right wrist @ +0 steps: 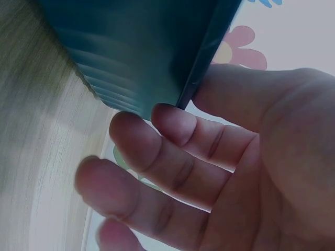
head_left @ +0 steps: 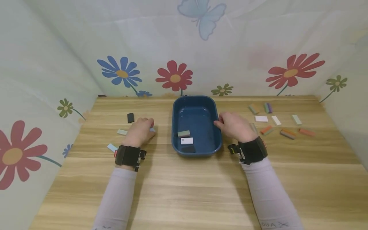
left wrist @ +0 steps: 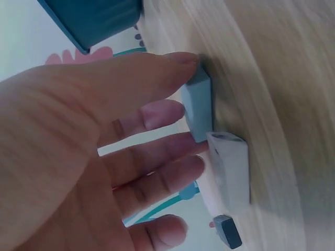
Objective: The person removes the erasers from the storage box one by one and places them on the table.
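Observation:
A deep blue plastic basin [head_left: 198, 119] stands mid-table. Inside it lie a green-grey eraser [head_left: 184, 133], a white eraser [head_left: 187, 141] and a dark eraser [head_left: 188, 149]. My right hand [head_left: 235, 126] pinches the basin's right rim, thumb over the edge and fingertips against the outer wall [right wrist: 141, 57]. Left of the basin, my left hand [head_left: 139, 131] holds a light blue eraser [left wrist: 198, 107] between thumb and fingers, low at the tabletop. Beside that eraser in the left wrist view is a whitish eraser [left wrist: 230, 167].
Around my left hand lie a black eraser [head_left: 130, 117], a pale green eraser [head_left: 122, 132] and another light blue eraser [head_left: 112, 147]. Right of the basin several more are scattered, among them a white eraser [head_left: 261, 118] and a reddish eraser [head_left: 307, 132]. Flowered cloth [head_left: 230, 76] walls the table.

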Demonstrator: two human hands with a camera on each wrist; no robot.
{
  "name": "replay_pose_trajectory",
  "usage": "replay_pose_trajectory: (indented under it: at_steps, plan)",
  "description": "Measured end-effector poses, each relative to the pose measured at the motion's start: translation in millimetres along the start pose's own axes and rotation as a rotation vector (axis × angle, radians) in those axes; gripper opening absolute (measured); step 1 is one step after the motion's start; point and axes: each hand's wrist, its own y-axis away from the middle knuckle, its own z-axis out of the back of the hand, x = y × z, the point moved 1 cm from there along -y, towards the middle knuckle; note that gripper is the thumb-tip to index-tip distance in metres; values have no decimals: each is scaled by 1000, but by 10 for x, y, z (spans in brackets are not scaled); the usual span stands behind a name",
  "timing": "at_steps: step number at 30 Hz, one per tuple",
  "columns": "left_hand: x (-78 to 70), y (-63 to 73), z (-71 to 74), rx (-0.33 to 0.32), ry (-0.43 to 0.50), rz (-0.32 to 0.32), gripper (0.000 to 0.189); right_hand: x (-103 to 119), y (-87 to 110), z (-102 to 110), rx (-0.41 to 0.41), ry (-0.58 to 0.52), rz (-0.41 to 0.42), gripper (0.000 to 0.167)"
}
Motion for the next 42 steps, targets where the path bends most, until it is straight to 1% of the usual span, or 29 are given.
replay_pose_trajectory:
  at_steps: [3,6,10,13,17,20,22,25,28,30,32,34,36,37,39,42]
  plan:
    - [-37,9,13,-9,-18,-9,25,0,7,-5,-7,2,-7,30]
    - [-84,20,42,-38,-35,-33,27,-3,9,-2,-14,9,-3,30]
    - [-175,48,113,-77,-39,-76,30,1,11,17,-24,14,-5,31]
    - [-256,72,175,-86,-29,-96,31,3,14,38,-29,15,-5,31]
    - [-352,98,250,-90,-29,-106,32,6,24,65,-28,13,0,30]
    - [-414,105,295,-113,-40,-126,31,8,29,81,-32,16,-2,31]
    - [-466,109,321,-141,-46,-159,30,5,28,86,-39,18,-3,30]
    - [-559,109,349,-187,-61,-224,28,13,19,79,-44,26,0,31]
    - [-676,104,360,-204,-103,-302,27,27,4,55,-35,20,14,31]
    - [-761,77,349,-191,-158,-363,26,32,1,41,-26,9,14,32]
    - [-858,27,334,-159,-227,-443,26,22,4,34,-21,-5,7,31]
    - [-949,-43,317,-127,-295,-525,25,7,12,34,-22,-8,-5,31]
    - [-1027,-116,309,-88,-367,-591,24,-9,18,34,-25,-1,-9,31]
    - [-1060,-148,305,-68,-406,-613,25,-14,18,33,-25,1,-4,31]
    - [-1115,-203,293,-15,-493,-637,28,-20,15,27,-21,4,1,31]
    - [-1198,-240,268,61,-613,-675,34,-25,6,16,-5,-3,5,30]
